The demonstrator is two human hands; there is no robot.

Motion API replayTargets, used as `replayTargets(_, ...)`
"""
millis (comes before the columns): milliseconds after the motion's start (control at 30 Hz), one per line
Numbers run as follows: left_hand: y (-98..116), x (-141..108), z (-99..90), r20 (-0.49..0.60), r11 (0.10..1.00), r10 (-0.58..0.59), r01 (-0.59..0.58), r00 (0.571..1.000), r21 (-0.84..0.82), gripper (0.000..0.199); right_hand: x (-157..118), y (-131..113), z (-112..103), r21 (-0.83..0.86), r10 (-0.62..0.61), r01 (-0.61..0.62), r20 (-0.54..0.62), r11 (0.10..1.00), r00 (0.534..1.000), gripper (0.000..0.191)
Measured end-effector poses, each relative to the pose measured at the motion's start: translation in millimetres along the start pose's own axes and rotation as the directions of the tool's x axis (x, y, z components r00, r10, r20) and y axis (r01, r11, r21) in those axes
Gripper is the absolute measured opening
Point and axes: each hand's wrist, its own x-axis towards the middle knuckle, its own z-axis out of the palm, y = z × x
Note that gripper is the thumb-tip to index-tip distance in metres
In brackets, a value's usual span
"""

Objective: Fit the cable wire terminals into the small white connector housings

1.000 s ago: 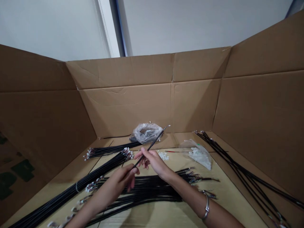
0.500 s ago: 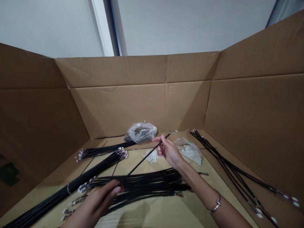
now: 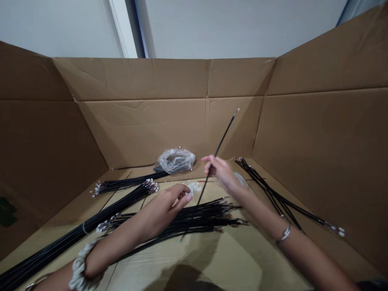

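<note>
The fingers (image 3: 209, 161) of the right hand (image 3: 223, 173) are closing around a thin black cable (image 3: 224, 137), gripping it partway along its length, though blur hides the exact pinch. From that grip, the cable is rising toward 1 o'clock against the cardboard wall and dropping toward 7 o'clock, its long axis steeply tilted. The right hand is the nearer one, since it is holding the cable. The left hand (image 3: 166, 207) is reaching in from 8 o'clock, its half-curled fingertips (image 3: 188, 197) hovering just beside the cable's lower part without visibly touching it. I cannot tell whether they are pinching anything. A small heap of white connector pieces (image 3: 194, 187) is lying just beyond them. The cable is looking slim and straight, with a small pale connector at its upper tip.

Farther out, a loose bundle of black cables (image 3: 194, 216) is lying below both hands at 6 o'clock, a long tied bundle (image 3: 69, 238) is stretching away at 8 o'clock, and a shorter bundle (image 3: 127, 184) is resting at 10 o'clock. Another bundle (image 3: 273, 193) is fanning out at 3 o'clock, and a crumpled clear plastic bag (image 3: 175, 161) is sitting at 11 o'clock against the cardboard box wall (image 3: 142, 129).
</note>
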Motion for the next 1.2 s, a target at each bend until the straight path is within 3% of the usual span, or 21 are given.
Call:
replayTargets(133,-23,-7,3.8,0.070,0.997,-0.032,0.027,0.997,0.077,0.028,23,-17,-92,-0.191,0.070,-0.103,-0.171,0.976,0.983,0.029)
replayTargets(267,-47,-15,30.2,0.215,0.987,-0.045,0.010,0.976,0.162,0.022,26,-18,-164,-0.385,0.131,-0.252,-0.314,0.888,0.940,0.033)
replayTargets(400,-56,-16,72.8,0.299,0.965,-0.068,-0.014,0.952,0.262,0.024,17,5,-201,-0.561,0.164,-0.385,-0.404,0.733,0.900,0.034)
replayTargets(567,-49,0,119.6,0.280,0.922,-0.085,-0.031,0.956,0.386,0.030,2,34,-221,-0.774,0.148,-0.432,-0.414,0.463,0.898,0.033)
replayTargets(733,-39,19,146.1,0.262,0.900,-0.053,-0.067,0.964,0.430,0.031,-6,42,-223,-0.912,0.020,-0.368,-0.371,0.183,0.928,0.035)
replayTargets(867,-37,26,155.3,0.267,0.896,-0.040,-0.083,0.963,0.436,0.031,0,43,-196,-0.976,-0.071,-0.204,-0.209,0.070,0.975,0.034)
replayTargets(1033,-40,23,152.1,0.238,0.912,-0.029,-0.072,0.971,0.404,0.031,5,50,-138,-0.994,-0.091,0.067,0.058,0.091,0.994,0.030)
replayTargets(1200,-45,7,124.5,0.141,0.944,-0.004,-0.042,0.990,0.327,0.026,10,61,-89,-0.943,-0.052,0.236,0.230,0.234,0.972,0.028)
